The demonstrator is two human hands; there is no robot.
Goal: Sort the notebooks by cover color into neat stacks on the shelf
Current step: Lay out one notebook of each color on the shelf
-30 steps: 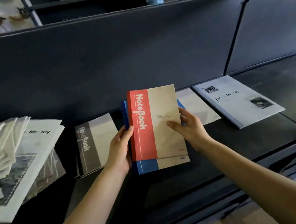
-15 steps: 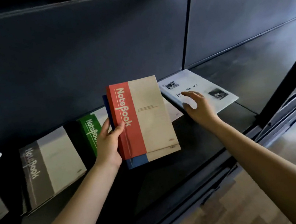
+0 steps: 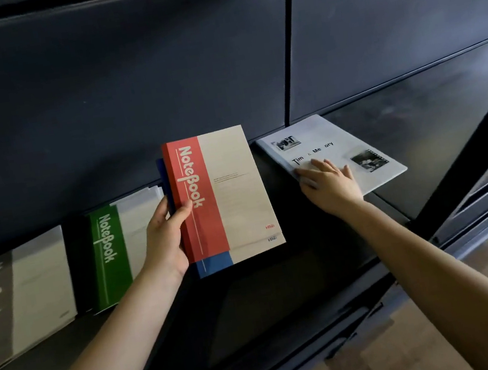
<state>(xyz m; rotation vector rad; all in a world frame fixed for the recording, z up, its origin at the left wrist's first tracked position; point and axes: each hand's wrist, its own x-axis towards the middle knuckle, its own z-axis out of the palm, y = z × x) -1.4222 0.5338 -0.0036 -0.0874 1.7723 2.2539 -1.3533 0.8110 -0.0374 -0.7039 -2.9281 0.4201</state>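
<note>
My left hand [image 3: 166,238] grips a red-and-cream notebook [image 3: 230,187] with a blue-spined notebook [image 3: 213,264] under it, both held above the dark shelf [image 3: 285,290]. My right hand [image 3: 330,182] rests with spread fingers on a white "Time Memory" notebook [image 3: 341,143] lying flat to the right. A green notebook [image 3: 110,254] and a grey notebook [image 3: 21,300] lie on the shelf at the left.
The shelf's dark back panel [image 3: 125,91] rises behind the notebooks, split by a vertical upright [image 3: 287,50]. A black diagonal frame bar [image 3: 470,149] crosses at the right. Wooden floor [image 3: 448,312] shows below the shelf edge.
My right hand let go of the red notebook and moved right onto the white notebook. The view swung right, bringing the green notebook into sight. My left hand keeps the two notebooks.
</note>
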